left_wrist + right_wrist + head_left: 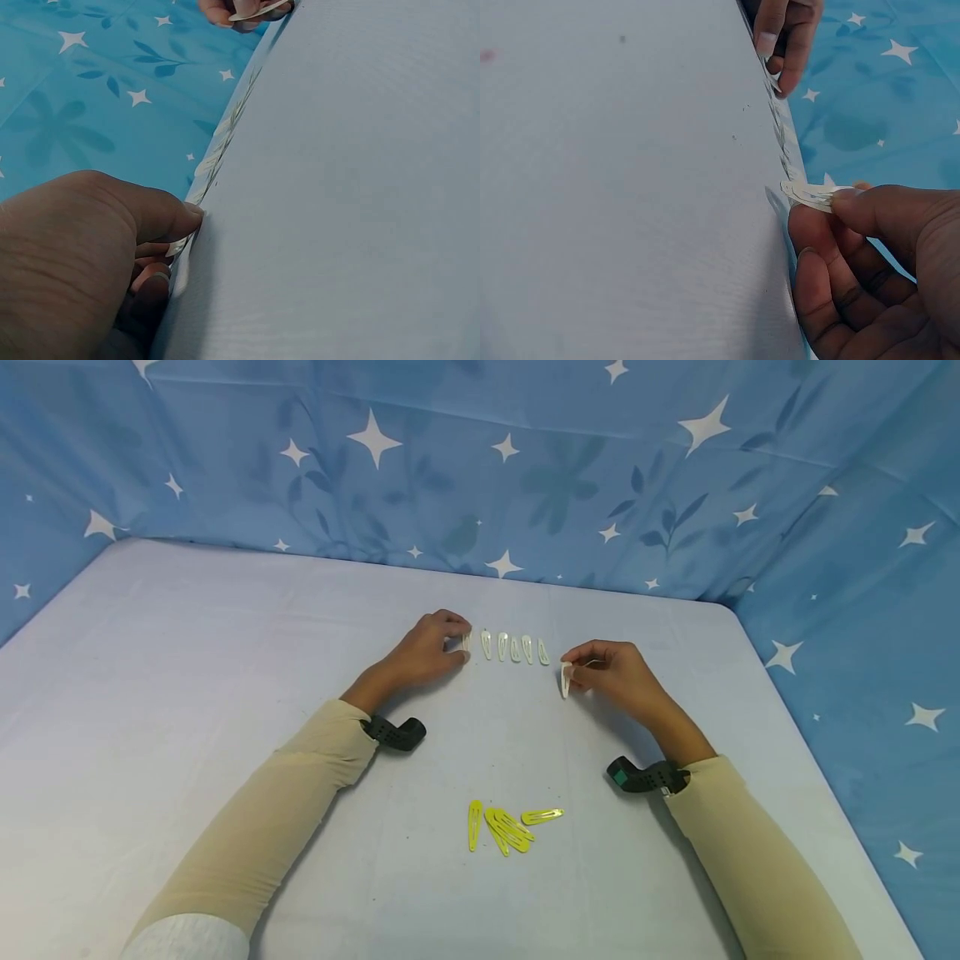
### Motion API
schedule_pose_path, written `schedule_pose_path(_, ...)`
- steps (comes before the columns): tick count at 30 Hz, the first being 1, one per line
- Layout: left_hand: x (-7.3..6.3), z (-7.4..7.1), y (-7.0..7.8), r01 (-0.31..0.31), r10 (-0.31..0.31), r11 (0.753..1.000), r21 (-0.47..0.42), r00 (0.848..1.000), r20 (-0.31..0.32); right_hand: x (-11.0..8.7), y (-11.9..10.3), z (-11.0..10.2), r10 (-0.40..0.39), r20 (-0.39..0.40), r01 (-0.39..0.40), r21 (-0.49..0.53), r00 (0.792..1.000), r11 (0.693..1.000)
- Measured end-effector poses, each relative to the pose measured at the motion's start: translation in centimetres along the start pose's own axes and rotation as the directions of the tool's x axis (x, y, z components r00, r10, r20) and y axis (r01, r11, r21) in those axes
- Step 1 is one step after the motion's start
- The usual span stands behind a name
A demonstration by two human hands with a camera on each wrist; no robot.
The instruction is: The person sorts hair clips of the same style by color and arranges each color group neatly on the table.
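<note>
My left hand is at the left end of a row of white snap hair clips, its thumb and forefinger at the two ends of the leftmost clip, which lies on the table. Just past the row's right end, my right hand pinches another white hair clip between thumb and fingers. This clip is held above the cloth, its narrow end pointing down towards me in the head view. The clips in the row lie side by side, roughly upright in that view.
Nearer to me lie several yellow hair clips: one on the left, an overlapping cluster, and one turned sideways. A white cloth covers the table. Behind it hangs a blue star-patterned curtain.
</note>
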State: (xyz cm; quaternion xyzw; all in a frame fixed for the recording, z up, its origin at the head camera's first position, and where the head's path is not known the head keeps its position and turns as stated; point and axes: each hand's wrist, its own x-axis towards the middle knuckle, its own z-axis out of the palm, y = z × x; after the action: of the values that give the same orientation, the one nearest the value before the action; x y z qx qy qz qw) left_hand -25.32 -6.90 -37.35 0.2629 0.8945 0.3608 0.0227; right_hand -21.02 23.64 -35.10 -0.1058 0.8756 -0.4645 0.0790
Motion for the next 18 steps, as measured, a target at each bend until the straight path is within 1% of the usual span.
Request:
schedule_pose_path(9, -0.01, -0.04, 0.23, 0.004, -0.004, 1.000, -0.018, 1.000, 0.002, 0.82, -0.16, -0.11, 0.022, -0.033, -0.022, -0.008, 0.999, 1.000)
schedule_pose_path(15, -0.03, -0.07, 0.26, -0.006, 0.006, 1.000, -0.012, 1.000, 0.001, 0.95, -0.24, 0.04, 0.008, -0.022, -0.008, -0.004, 1.000, 1.000)
schedule_pose_path(18, -0.04, 0.01, 0.14, -0.011, 0.010, 1.000, -0.011, 1.000, -0.004, 1.06, -0.22, 0.11, 0.002, -0.031, -0.002, -0.016, 1.000, 1.000)
